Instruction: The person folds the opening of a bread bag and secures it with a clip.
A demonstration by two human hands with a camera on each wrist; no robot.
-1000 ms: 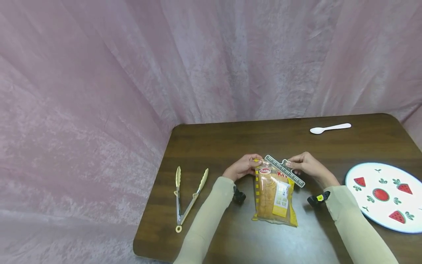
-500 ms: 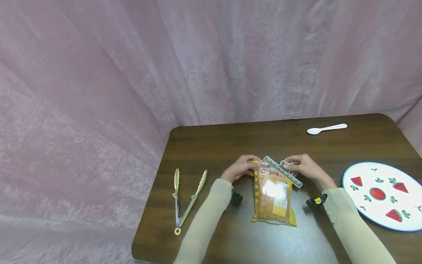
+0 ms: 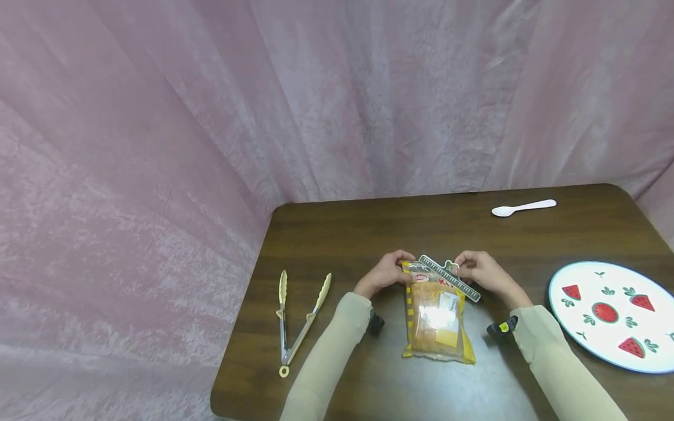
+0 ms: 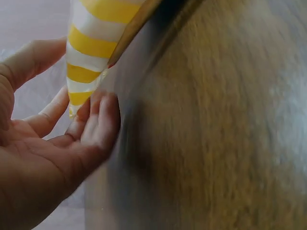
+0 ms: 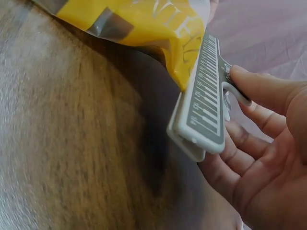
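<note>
A clear and yellow bag of bread (image 3: 423, 327) lies on the table, its top end between the two hands. The left hand (image 3: 387, 272) pinches the bag's upper left corner; in the left wrist view, thumb and fingers are on either side of the yellow-and-white striped edge (image 4: 91, 47). A long bag clip (image 3: 449, 277) with a piano-key pattern sits slantwise across the upper right of the bag. The right hand (image 3: 487, 273) pinches the clip's handle between thumb and fingers. In the right wrist view, the yellow bag corner (image 5: 180, 62) runs in between the clip's bars (image 5: 206, 98).
Tongs (image 3: 286, 351) with cream tips lie spread at the table's left. A white spoon (image 3: 523, 207) lies near the back edge. An oval plate (image 3: 579, 292) with painted fruit stands at the right. A pink curtain (image 3: 368, 99) hangs behind the brown table (image 3: 342, 228).
Both hands, the clip and the bag's top end have come slightly nearer the body. The bright glare on the bag has appeared and shifted. Both hands keep their grip.
</note>
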